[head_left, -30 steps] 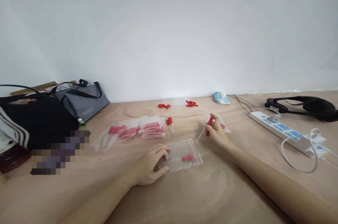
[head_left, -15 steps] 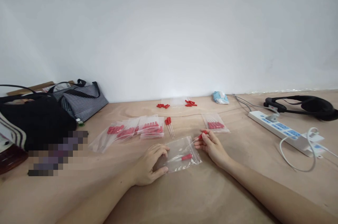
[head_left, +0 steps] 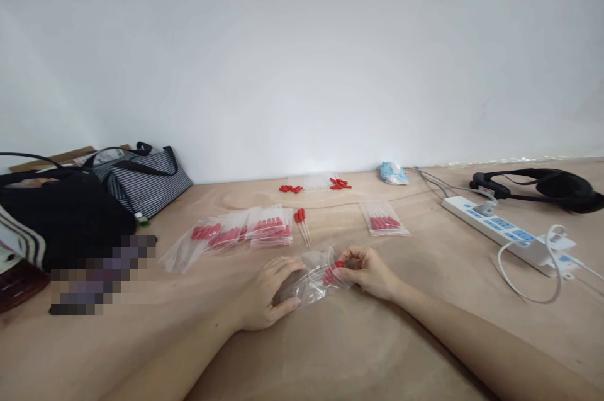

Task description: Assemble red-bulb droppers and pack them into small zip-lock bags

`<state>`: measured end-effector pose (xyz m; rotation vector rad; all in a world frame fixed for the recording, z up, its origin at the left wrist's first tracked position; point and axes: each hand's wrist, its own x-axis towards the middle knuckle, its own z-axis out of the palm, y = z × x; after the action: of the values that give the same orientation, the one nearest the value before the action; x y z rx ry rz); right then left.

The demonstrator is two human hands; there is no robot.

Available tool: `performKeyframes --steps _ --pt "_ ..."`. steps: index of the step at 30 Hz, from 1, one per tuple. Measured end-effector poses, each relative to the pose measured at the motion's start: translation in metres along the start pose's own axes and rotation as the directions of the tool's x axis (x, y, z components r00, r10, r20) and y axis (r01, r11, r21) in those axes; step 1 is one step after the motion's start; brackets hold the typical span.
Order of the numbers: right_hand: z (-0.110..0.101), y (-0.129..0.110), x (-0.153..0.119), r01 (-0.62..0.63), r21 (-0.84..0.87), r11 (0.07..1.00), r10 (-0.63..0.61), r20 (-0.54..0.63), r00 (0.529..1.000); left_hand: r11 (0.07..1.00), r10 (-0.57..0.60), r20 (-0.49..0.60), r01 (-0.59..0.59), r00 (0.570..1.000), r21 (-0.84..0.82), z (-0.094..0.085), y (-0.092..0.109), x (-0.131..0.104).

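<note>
A clear zip-lock bag lies crumpled on the table between my hands. My left hand holds the bag's left end, with the thumb at its near edge and the curled fingers at its far edge. At the bag's right end, my right hand pinches a red-bulbed dropper, whose thin stem is in the bag's mouth. Red also shows through the plastic just left of those fingertips. Beyond the bag, a few loose droppers with red bulbs and pale stems lie side by side.
Filled bags of droppers overlap at the left; another filled bag lies right. More droppers are near the wall. A blue-white packet, a power strip with cables, a black headset and a striped bag stand around.
My right hand has moved left with the dropper, bringing it into the bag's mouth. The bag has bunched up. My left hand stays in place.
</note>
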<state>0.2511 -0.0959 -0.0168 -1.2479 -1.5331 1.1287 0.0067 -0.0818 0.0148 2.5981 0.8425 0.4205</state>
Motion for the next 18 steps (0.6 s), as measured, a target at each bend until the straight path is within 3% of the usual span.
performKeyframes --steps 3,6,8,11,12,18 --pt "-0.003 -0.002 -0.001 0.120 -0.280 0.953 -0.123 0.007 0.992 1.000 0.002 0.010 -0.002 1.000 0.012 0.000 0.000 0.001" --pt "-0.015 -0.003 0.006 0.256 -0.353 0.900 -0.211 0.162 0.964 1.000 0.011 0.030 -0.012 0.999 0.023 0.000 -0.001 0.001" --pt "-0.025 -0.004 0.020 0.192 -0.325 0.926 -0.150 0.150 0.977 0.999 0.029 0.041 -0.030 0.999 0.026 0.001 -0.002 0.001" --pt "-0.032 -0.010 0.050 -0.027 -0.440 0.898 -0.029 -0.121 0.992 0.998 0.058 0.041 -0.059 0.997 0.031 0.002 -0.005 0.001" --pt "-0.029 -0.013 0.062 -0.052 -0.464 0.884 -0.020 -0.150 0.989 0.998 0.058 0.039 -0.060 0.998 0.034 0.002 -0.005 0.001" --pt "0.030 -0.033 0.115 -0.131 -0.572 0.810 0.047 -0.160 0.986 0.998 0.048 0.035 -0.049 0.998 0.034 0.002 -0.004 -0.001"
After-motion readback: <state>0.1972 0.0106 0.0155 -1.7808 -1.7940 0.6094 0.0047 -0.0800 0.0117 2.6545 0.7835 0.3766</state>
